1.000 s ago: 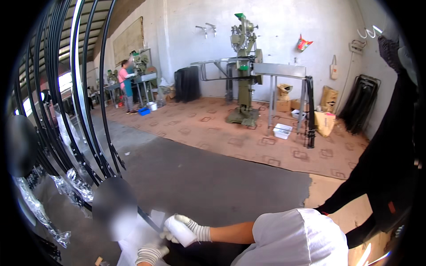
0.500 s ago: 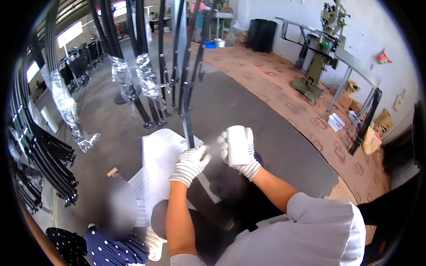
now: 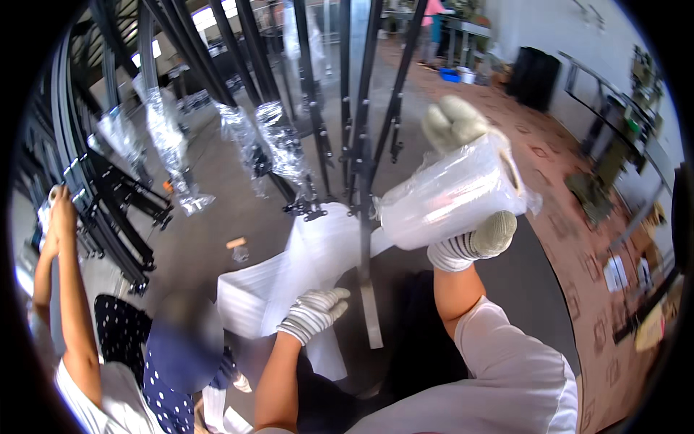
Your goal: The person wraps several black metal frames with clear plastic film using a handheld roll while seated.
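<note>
My right hand [image 3: 486, 237], in a white knit glove, is closed round a fat roll of clear stretch film [image 3: 448, 192]. Its thumb shows below the roll and its fingers above; the palm is hidden behind. The roll lies tilted, its core end turned to the right. Lower and to the left, my gloved left hand [image 3: 316, 312] holds nothing that I can see, its fingers stretched to the right. It is over a white foam sheet [image 3: 311, 249]. A flat metal bar [image 3: 369, 304] stands between my hands, below several hanging black bars [image 3: 361, 130].
Black bars wrapped in clear film [image 3: 282, 141] hang ahead and to the left. A co-worker's bare arms [image 3: 69, 289] rise at the far left, beside a person in a dark cap [image 3: 184, 347]. A green machine [image 3: 593, 192] stands at the right.
The film roll has come up, closer and to the right in my right hand, turning from upright to tilted. My left hand has moved lower, away from the metal bar. The view has shifted left.
</note>
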Tool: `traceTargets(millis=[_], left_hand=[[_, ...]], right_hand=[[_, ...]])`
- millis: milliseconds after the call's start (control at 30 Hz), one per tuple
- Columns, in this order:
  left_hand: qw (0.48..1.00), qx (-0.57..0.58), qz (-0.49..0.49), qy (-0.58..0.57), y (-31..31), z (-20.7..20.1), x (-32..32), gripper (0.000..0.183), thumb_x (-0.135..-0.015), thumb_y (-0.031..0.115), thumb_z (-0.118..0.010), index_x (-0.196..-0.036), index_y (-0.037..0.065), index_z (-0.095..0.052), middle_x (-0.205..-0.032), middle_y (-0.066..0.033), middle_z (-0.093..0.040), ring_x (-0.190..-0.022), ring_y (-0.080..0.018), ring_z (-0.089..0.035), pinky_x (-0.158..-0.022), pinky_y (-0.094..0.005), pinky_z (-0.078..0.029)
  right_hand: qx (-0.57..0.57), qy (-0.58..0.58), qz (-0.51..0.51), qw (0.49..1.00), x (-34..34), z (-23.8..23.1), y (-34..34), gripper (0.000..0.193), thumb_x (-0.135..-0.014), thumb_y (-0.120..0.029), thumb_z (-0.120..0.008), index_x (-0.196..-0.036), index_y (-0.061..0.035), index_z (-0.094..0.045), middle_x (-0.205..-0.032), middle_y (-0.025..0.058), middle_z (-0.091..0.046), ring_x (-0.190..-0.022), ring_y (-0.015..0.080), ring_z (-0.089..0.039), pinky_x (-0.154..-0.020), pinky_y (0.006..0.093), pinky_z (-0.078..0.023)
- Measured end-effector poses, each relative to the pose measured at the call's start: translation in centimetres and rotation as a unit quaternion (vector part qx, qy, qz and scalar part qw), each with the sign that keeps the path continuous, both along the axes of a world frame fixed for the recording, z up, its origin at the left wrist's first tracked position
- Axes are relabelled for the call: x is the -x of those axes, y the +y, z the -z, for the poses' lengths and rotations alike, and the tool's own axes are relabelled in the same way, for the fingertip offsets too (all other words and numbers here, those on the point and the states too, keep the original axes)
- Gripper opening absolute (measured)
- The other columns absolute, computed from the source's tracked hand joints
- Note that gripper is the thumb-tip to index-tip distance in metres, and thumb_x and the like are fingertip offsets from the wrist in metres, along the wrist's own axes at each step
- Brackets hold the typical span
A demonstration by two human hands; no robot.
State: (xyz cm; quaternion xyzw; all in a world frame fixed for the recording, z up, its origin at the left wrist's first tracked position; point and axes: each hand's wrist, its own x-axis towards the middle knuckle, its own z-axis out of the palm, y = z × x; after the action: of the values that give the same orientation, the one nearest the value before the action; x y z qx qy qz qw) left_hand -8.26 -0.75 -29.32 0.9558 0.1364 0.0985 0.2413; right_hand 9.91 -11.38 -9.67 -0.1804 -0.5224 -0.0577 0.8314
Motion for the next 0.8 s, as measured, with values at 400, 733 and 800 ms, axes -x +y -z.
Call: traceTargets(millis=[400, 733, 800], left_hand=[[0.994, 0.097, 0.018, -0.049, 0.9, -5.7, -3.4, 0.025, -0.08, 0.019, -0.054, -0.103, 0.01, -0.057, -0.104, -0.0062, -0.057, -0.094, -0.0187, -0.055, -0.085, -0.0279, -0.041], [0.844, -0.098, 0.036, -0.526, 1.2, -19.6, -6.6, 0.053, -0.072, 0.004, -0.056, -0.122, 0.002, -0.036, -0.127, -0.018, -0.031, -0.118, -0.0269, -0.033, -0.096, -0.0326, -0.028], [0.815, -0.082, 0.0, -0.573, 1.7, -19.1, -8.1, 0.061, -0.073, 0.011, -0.057, -0.127, 0.001, -0.029, -0.131, -0.0192, -0.025, -0.123, -0.0283, -0.026, -0.099, -0.0331, -0.023]], right_hand=[[0.062, 0.052, -0.112, 0.99, -2.9, -0.5, 0.0, 0.091, -0.071, -0.055, -0.047, -0.128, 0.0086, -0.018, -0.131, 0.0252, -0.023, -0.121, 0.0331, -0.028, -0.103, 0.0413, -0.016], [0.166, 0.066, -0.297, 0.938, -4.9, 4.3, 7.1, 0.07, -0.075, -0.05, -0.047, -0.12, 0.0024, -0.035, -0.117, 0.0119, -0.042, -0.109, 0.0219, -0.04, -0.094, 0.0322, -0.03], [0.174, 0.095, -0.308, 0.93, -4.9, 4.8, 7.1, 0.074, -0.072, -0.054, -0.048, -0.117, 0.003, -0.037, -0.114, 0.0125, -0.043, -0.105, 0.0229, -0.042, -0.091, 0.0329, -0.033]])
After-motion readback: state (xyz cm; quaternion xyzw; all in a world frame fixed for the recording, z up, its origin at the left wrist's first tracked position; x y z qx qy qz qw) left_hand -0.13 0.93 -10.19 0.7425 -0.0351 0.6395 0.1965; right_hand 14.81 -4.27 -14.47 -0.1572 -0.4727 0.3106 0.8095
